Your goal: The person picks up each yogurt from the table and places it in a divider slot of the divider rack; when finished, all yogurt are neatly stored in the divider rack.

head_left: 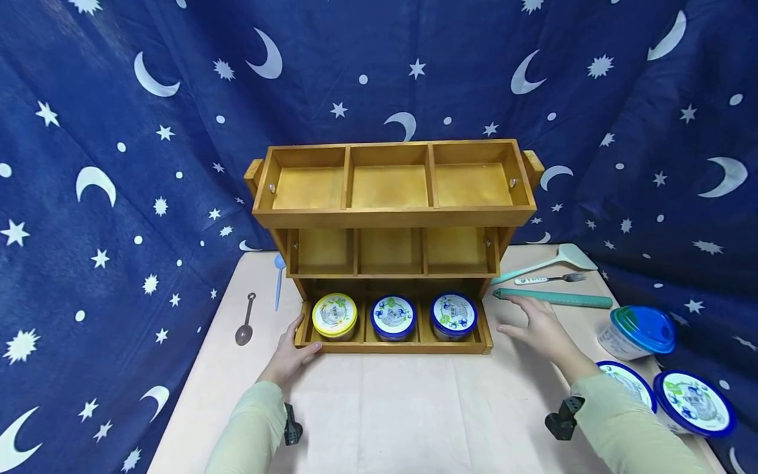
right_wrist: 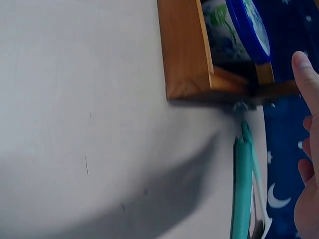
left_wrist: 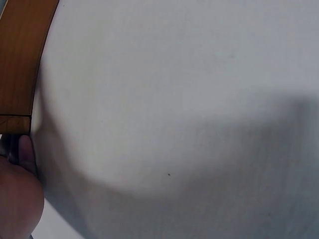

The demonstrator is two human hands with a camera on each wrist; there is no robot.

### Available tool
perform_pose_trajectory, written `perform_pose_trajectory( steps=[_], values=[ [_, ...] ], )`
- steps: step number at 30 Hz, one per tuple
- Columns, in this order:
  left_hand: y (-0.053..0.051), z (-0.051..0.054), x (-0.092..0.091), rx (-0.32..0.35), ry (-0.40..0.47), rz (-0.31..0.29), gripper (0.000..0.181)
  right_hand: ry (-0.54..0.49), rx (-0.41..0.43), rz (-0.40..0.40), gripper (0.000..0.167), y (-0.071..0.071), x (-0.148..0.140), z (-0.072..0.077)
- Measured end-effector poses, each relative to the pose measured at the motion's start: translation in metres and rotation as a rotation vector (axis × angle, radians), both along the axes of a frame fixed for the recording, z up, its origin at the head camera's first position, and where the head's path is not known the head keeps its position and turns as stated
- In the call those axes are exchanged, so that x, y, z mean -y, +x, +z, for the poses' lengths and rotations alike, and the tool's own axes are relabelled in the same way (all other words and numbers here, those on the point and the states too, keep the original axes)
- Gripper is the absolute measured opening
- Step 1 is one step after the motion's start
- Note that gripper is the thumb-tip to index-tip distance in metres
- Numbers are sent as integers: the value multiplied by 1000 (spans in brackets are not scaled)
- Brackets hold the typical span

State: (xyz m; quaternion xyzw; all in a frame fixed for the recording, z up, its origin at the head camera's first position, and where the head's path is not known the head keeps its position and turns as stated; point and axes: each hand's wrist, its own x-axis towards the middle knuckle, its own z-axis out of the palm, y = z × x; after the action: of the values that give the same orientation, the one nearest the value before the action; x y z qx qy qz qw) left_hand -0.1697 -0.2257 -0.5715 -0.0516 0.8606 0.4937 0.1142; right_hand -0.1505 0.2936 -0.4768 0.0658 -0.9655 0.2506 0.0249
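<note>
The wooden rack (head_left: 393,218) stands on the surface (head_left: 385,408) and has three stepped tiers, each divided into three compartments. The left hand (head_left: 288,359) grips the left front corner of the rack's bottom tier: the thumb lies against the front edge, and the fingers bear on the left end. The right hand (head_left: 540,329) is just beside the rack's lower right end, its thumb and fingers spread and a gap between thumb and wood. The rack is thus in contact with the left fingers only. The bottom tier of the rack carries, from left to right, a yellow-lidded tub (head_left: 334,315), a blue-lidded tub (head_left: 393,316) and a second blue-lidded tub (head_left: 453,313), one per compartment. A turquoise stick (head_left: 562,298) lies to the right of the rack, near the right fingers. A brown spoon (head_left: 244,332) lies to the left of the rack.
</note>
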Motion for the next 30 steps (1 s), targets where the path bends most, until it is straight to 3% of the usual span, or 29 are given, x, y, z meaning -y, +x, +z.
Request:
perform_pose_trajectory(
  steps=[10,17,24,30],
  values=[
    [-2,-1,-1,-9,-35,-4,91,77,31,-84,91,9,-32,10],
    [-3,-1,-1,3,-31,5,91,70,83,-99,95,17,-56,8],
    [-2,1,1,-36,-13,-3,90,94,111,-94,101,28,-77,8],
    [-1,2,-1,-8,-16,-1,92,127,183,-82,104,38,-93,7]
  ],
)
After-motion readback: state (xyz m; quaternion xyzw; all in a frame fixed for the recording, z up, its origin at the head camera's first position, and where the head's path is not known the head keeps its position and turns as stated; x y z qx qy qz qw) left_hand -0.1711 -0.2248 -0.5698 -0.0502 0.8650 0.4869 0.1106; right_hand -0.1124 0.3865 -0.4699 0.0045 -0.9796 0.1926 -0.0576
